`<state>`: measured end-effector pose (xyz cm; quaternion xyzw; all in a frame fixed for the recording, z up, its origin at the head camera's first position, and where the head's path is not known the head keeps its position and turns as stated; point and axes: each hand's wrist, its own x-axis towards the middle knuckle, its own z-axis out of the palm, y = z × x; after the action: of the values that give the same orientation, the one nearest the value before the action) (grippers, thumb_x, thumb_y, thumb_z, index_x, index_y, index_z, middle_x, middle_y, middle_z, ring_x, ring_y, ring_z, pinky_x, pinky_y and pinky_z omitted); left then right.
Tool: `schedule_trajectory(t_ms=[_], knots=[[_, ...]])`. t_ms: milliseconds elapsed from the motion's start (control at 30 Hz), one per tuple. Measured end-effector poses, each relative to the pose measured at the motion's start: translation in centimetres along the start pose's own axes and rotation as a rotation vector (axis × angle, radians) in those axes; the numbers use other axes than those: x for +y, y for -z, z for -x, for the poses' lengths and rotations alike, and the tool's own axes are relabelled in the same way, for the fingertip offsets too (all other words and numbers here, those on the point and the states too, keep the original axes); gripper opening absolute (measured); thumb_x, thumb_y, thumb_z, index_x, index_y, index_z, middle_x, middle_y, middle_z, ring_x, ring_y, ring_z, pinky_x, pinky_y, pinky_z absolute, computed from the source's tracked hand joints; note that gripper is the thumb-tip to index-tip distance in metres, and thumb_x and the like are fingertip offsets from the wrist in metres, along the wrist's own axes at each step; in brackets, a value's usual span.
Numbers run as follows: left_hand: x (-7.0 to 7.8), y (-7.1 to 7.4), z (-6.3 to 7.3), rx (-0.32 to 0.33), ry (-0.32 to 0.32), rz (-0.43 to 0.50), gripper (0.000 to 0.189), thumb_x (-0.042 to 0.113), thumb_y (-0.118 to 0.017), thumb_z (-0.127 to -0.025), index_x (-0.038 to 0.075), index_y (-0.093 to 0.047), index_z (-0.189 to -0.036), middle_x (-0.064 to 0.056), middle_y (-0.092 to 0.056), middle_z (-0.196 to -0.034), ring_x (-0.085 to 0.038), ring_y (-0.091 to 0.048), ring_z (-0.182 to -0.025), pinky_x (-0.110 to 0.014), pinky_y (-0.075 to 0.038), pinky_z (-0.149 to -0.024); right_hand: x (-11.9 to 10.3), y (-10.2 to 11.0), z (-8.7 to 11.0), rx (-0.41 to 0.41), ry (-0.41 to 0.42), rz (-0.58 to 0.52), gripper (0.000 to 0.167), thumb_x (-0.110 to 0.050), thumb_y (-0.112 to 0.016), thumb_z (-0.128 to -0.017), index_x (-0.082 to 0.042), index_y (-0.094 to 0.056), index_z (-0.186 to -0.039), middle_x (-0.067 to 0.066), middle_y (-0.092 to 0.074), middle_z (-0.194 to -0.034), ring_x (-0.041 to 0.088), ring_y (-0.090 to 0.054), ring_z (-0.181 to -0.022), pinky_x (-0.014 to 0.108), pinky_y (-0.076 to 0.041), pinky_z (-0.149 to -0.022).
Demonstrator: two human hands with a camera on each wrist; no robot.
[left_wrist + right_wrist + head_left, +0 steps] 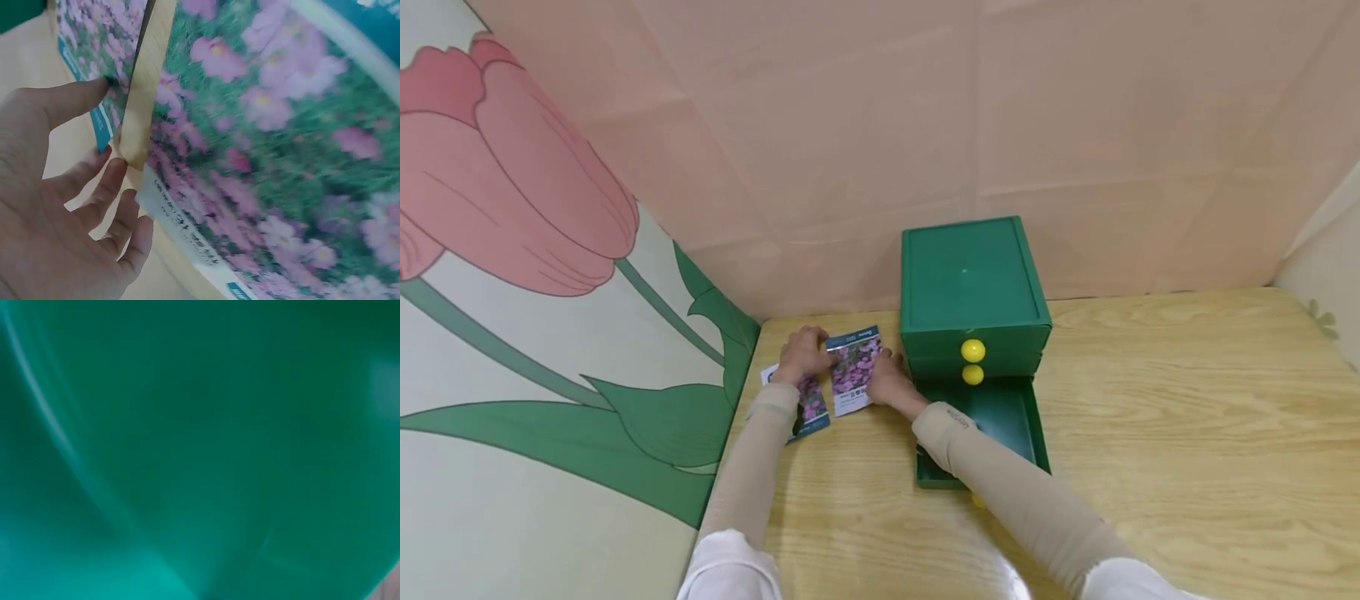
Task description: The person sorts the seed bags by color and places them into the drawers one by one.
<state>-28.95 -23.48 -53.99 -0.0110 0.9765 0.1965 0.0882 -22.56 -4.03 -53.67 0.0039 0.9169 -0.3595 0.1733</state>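
Two seed packets printed with pink flowers lie side by side at the left of the table. In the head view, my left hand [803, 356] is at the upper left of the right-hand packet [853, 371], above the other packet [812, 406]. The left wrist view has the thumb of my left hand [65, 181] touching the farther packet [103, 37], its fingers loosely bent by the edge; the nearer packet [269, 137] fills the right side. My right hand [891, 385] pinches the right-hand packet's right edge, its fingertips partly hidden. No hand shows in the right wrist view.
A green drawer cabinet [966, 279] with yellow knobs [973, 351] stands right of the packets. Its bottom drawer [1000, 412] is pulled out under my right forearm. Blurred green plastic [206, 437] fills the right wrist view. A tulip-printed panel [550, 350] borders the left.
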Motion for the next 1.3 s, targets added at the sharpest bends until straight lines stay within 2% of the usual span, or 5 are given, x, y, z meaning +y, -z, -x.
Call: schedule_trajectory(t_ms=[200, 367, 700, 1033, 1300], knots=[[0.5, 0.4, 0.2, 0.006, 0.007, 0.020, 0.050, 0.032, -0.085, -0.090, 0.007, -0.068, -0.130, -0.012, -0.067, -0.125, -0.035, -0.054, -0.120, -0.054, -0.037, -0.112, 0.3, 0.4, 0.3, -0.004, 0.036, -0.082, 0.070, 0.001, -0.066, -0.094, 0.013, -0.034, -0.155, 0.032, -0.048, -0.147, 0.034, -0.054, -0.120, 0.045, -0.052, -0.107], [0.7, 0.8, 0.3, 0.010, 0.015, 0.055, 0.040, 0.026, -0.079, -0.095, 0.007, -0.065, -0.128, -0.012, -0.069, -0.118, -0.034, -0.059, -0.112, -0.053, -0.037, -0.110, 0.2, 0.6, 0.6, -0.002, 0.066, -0.115, 0.068, 0.000, -0.066, -0.094, 0.013, -0.037, -0.154, 0.032, -0.049, -0.148, 0.035, -0.053, -0.120, 0.047, -0.051, -0.108], [0.4, 1.5, 0.7, 0.021, 0.015, 0.338, 0.037, 0.021, -0.067, -0.106, 0.004, -0.056, -0.136, -0.021, -0.060, -0.130, -0.035, -0.064, -0.110, -0.051, -0.054, -0.101, -0.8, 1.3, 1.3, 0.017, 0.075, -0.183, 0.075, 0.004, -0.064, -0.093, 0.010, -0.031, -0.160, 0.030, -0.045, -0.155, 0.036, -0.051, -0.134, 0.048, -0.045, -0.118], [-0.2, 1.5, 2.1, 0.048, 0.029, 0.610, 0.041, 0.025, -0.069, -0.105, 0.005, -0.056, -0.139, -0.029, -0.063, -0.143, -0.030, -0.071, -0.110, -0.035, -0.056, -0.084, -1.3, 2.6, 2.7, 0.039, 0.176, -0.195, 0.061, 0.005, -0.062, -0.089, 0.009, -0.046, -0.148, 0.025, -0.057, -0.135, 0.033, -0.055, -0.114, 0.048, -0.052, -0.104], [-1.0, 1.8, 4.0, 0.066, 0.045, 0.721, 0.038, 0.028, -0.069, -0.106, 0.008, -0.055, -0.135, -0.025, -0.065, -0.143, -0.018, -0.069, -0.096, -0.032, -0.053, -0.082, -1.4, 3.1, 4.6, 0.004, 0.225, -0.285, 0.065, 0.005, -0.054, -0.096, 0.009, -0.037, -0.159, 0.029, -0.052, -0.152, 0.036, -0.057, -0.113, 0.045, -0.053, -0.090]])
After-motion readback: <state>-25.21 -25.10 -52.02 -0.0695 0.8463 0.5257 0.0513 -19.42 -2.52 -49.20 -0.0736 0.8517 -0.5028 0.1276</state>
